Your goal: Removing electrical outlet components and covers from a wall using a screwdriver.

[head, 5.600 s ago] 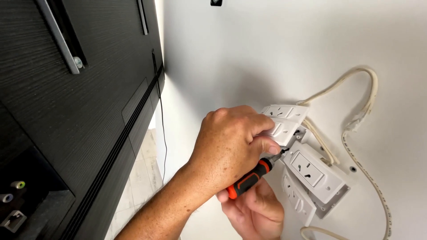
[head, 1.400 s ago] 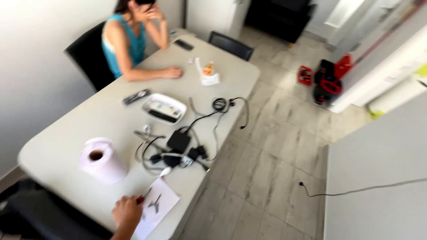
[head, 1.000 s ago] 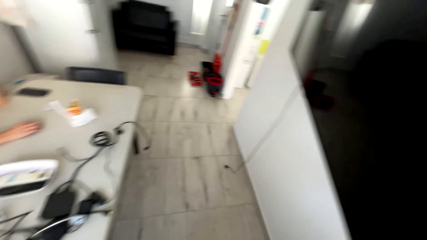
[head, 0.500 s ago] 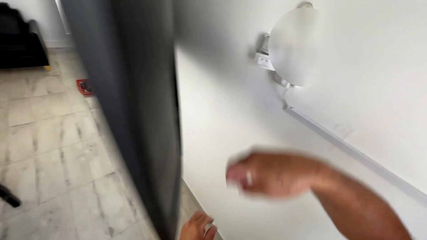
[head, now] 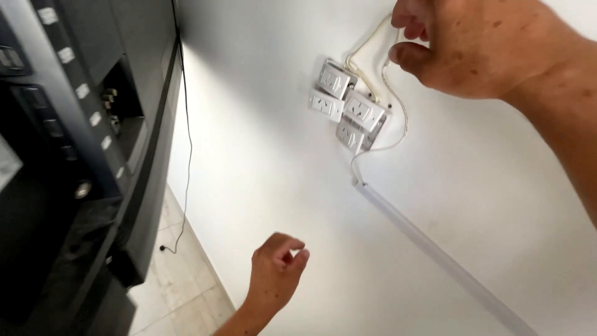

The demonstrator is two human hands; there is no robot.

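A cluster of white wall sockets [head: 345,106] hangs loose and tilted on the white wall, with a pale cable [head: 398,124] looping around it. My right hand [head: 479,50] is at the top right, fingers half curled and apart, its fingertips at the top of the cable loop just above the sockets. My left hand [head: 277,267] is low in the middle, away from the wall fittings, thumb and fingers pinched together. Nothing shows between its fingertips.
A white cable duct [head: 435,249] runs down the wall to the lower right from the sockets. A large dark screen back [head: 74,155] with ports fills the left, close to the wall. A thin black wire [head: 186,155] hangs to the tiled floor [head: 180,286].
The view swung from a table across the room back to the wall. The screwdriver held at the sockets earlier is gone; my right hand rose to the cable loop.
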